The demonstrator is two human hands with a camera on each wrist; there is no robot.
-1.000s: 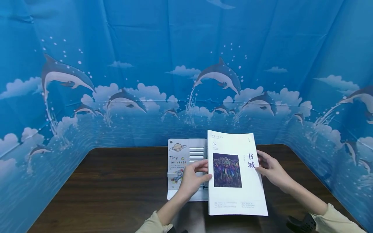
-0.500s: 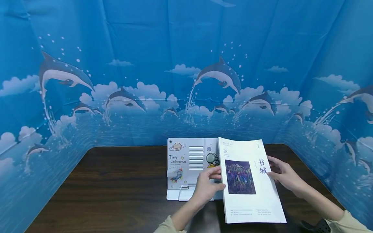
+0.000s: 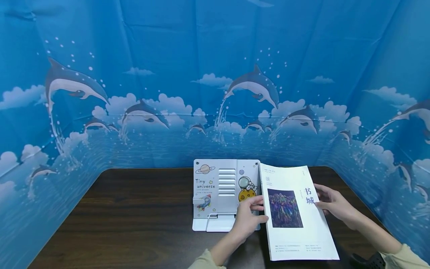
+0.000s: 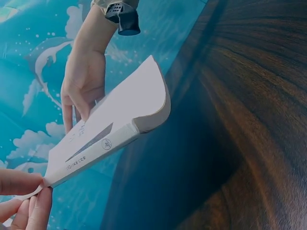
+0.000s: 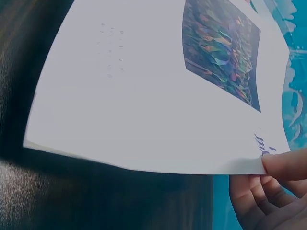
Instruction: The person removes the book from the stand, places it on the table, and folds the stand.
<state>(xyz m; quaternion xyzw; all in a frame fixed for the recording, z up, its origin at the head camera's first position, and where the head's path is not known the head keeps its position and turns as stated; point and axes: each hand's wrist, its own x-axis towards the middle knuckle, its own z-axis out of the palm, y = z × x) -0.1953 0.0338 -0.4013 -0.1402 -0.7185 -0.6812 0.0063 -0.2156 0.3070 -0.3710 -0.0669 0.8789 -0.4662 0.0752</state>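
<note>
A white magazine point(image 3: 285, 243) with a dark, colourful picture on its cover is held above the table by both hands. My left hand point(image 3: 246, 220) pinches its left, spine edge, thumb on the cover and fingers beneath. My right hand point(image 3: 337, 207) grips the right edge, its thumb beside the large printed characters. In the left wrist view the magazine point(image 4: 115, 115) hangs tilted, its lower part bending over the table. Left of it stands a white metal book stand point(image 3: 206, 190) printed with a planet, a rocket and an astronaut. Its right edge lies close behind the magazine and left hand.
The dark wooden table point(image 3: 134, 213) extends widely to the left of the stand. A blue curtain point(image 3: 161, 67) with dolphins and clouds surrounds the table at the back and sides. A wire support point(image 3: 212, 222) crosses the stand's bottom ledge.
Both hands have carried the magazine to the right and slightly toward the person. The book stand, earlier half covered by it, now shows almost whole, with its astronaut print visible.
</note>
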